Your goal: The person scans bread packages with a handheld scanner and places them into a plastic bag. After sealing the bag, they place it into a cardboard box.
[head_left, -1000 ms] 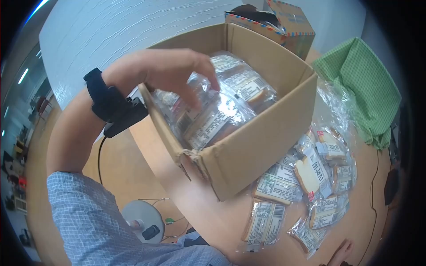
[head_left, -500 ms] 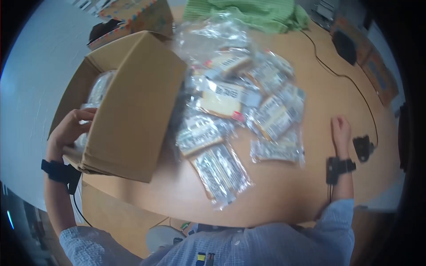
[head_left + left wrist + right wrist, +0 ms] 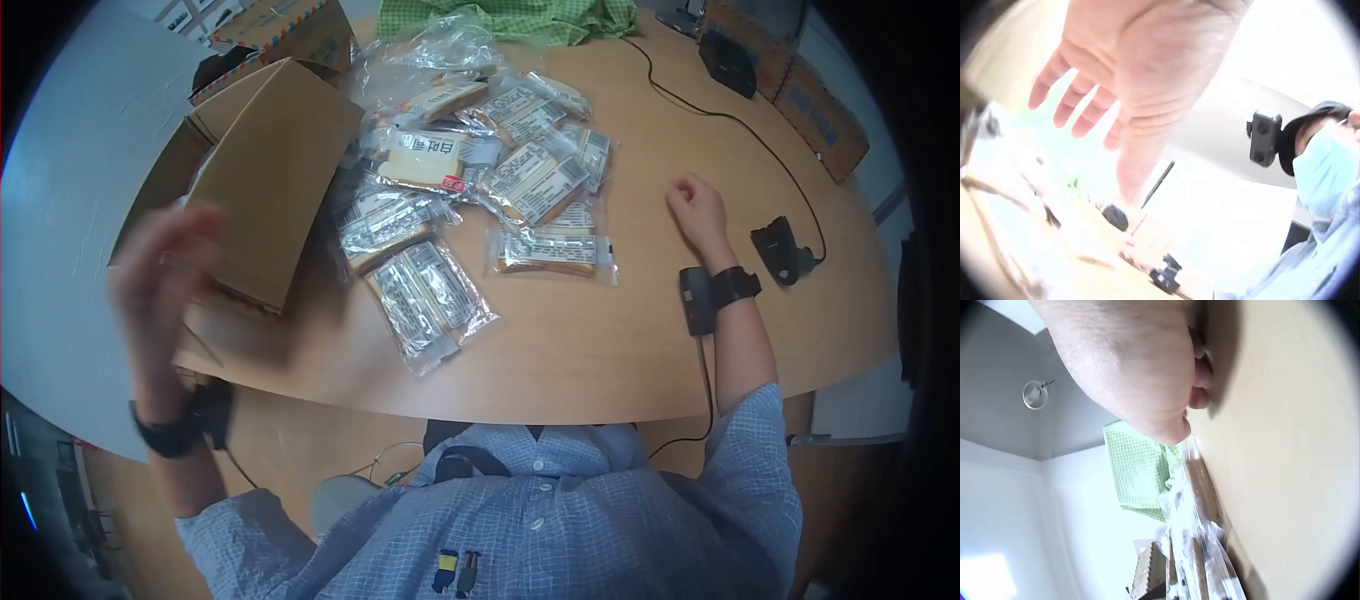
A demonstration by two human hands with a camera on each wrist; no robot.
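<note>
Blurred by motion, my left hand (image 3: 165, 275) is raised beside the near left end of the cardboard box (image 3: 275, 180), holding nothing. In the left wrist view the palm and loosely extended fingers of the left hand (image 3: 1135, 69) show, with nothing in them. My right hand (image 3: 700, 212) rests on the table at the right, fingers loosely curled; the right wrist view shows the right hand (image 3: 1129, 369) against the tabletop, empty. Between the hands lie several clear-wrapped bread packs, among them a white-labelled one (image 3: 425, 160) and the nearest one (image 3: 425, 300). The box's inside is mostly hidden.
A green checked cloth (image 3: 540, 20) and crumpled clear plastic (image 3: 430, 50) lie at the back. A patterned box (image 3: 310, 40) stands behind the cardboard box. Right of the packs, a black cable (image 3: 745, 135) runs to a black device (image 3: 778, 250) near the right wrist.
My left hand has come out of the box, empty, and moved towards the body. The head view has swung right and down, bringing the right arm into full view; the right hand stays on the table.
</note>
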